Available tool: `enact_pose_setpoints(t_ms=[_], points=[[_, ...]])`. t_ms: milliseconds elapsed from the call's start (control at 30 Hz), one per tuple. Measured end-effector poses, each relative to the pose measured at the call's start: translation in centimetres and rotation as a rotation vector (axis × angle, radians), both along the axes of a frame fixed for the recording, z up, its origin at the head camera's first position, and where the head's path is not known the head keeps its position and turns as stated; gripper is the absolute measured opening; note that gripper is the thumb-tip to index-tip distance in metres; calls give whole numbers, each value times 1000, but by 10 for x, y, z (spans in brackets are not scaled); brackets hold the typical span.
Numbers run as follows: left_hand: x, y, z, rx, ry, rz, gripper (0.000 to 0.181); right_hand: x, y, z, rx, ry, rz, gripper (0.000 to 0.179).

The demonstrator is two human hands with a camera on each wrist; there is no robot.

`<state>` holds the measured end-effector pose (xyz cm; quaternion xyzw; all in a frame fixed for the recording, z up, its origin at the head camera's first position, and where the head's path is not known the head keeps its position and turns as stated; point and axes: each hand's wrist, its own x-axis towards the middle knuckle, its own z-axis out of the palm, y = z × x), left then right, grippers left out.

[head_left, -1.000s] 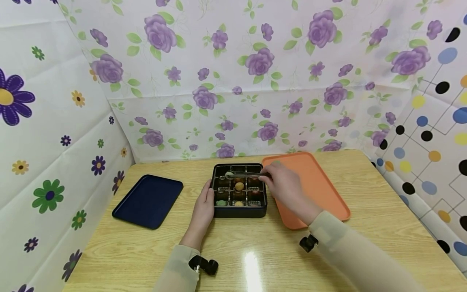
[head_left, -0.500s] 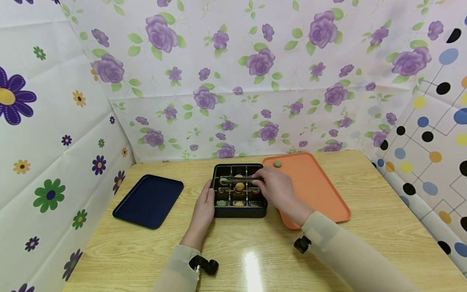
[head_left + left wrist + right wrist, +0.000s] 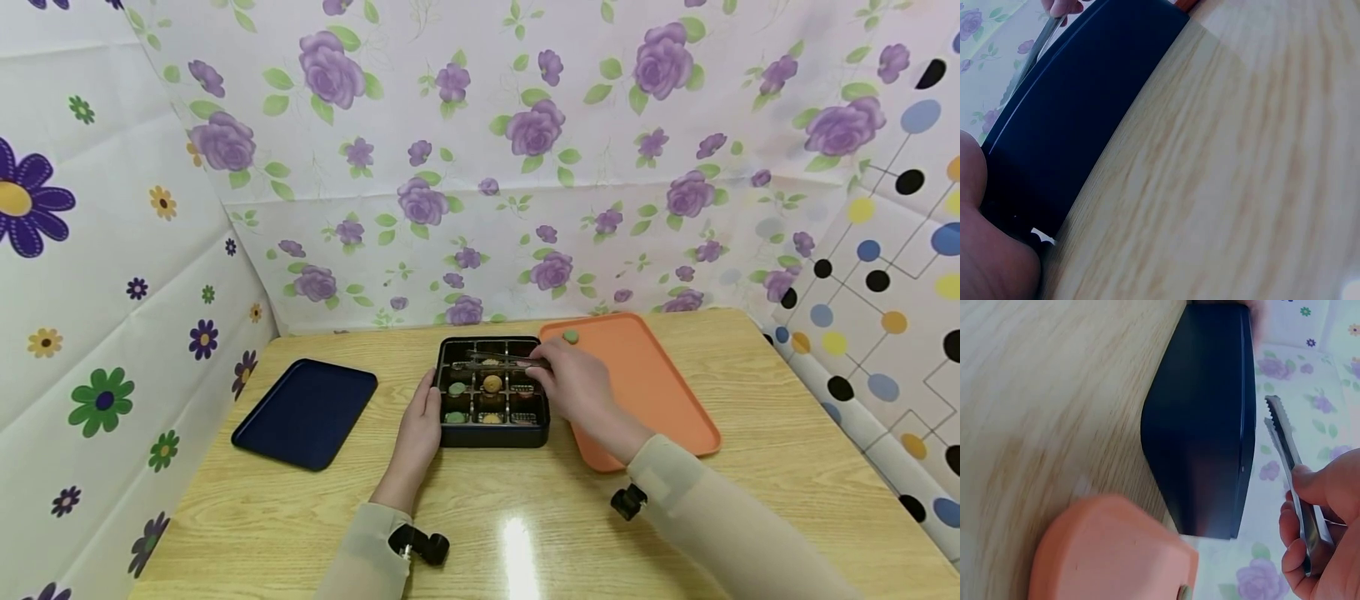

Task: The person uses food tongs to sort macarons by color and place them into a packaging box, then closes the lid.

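A black box (image 3: 495, 437) with a grid of compartments stands on the table, several of them holding small round macaron-like sweets. My left hand (image 3: 418, 421) rests along the box's left side, its fingers fairly straight against the wall. Above the box, my right hand (image 3: 576, 379) pinches serrated metal tongs (image 3: 1291, 447) between thumb and fingers. The tongs' arms stand apart with nothing between the tips. A green macaron (image 3: 457, 388) lies in the left compartment of the middle row, and a yellow-brown round sweet (image 3: 492, 383) is in the centre one.
An orange tray (image 3: 652, 375) lies right of the box, partly under my right forearm, with one green macaron (image 3: 571, 337) near its far left corner. Left of the box is a dark blue tray (image 3: 307, 412). Patterned cloth hangs behind and at both sides of the table (image 3: 480, 508).
The tongs carried the green macaron left and toward me, let it go in the middle-left compartment, then rose slightly with their arms apart. My left hand and the box stayed put.
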<state>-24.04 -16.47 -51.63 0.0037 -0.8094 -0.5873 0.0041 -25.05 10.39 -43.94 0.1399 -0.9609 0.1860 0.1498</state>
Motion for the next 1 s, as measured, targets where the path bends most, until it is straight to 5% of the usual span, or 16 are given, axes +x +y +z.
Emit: enact_pose_setpoints(t_ms=[1000], points=[[-2, 0, -3, 6, -1, -6, 58, -10, 101, -8, -85, 43, -140, 29]])
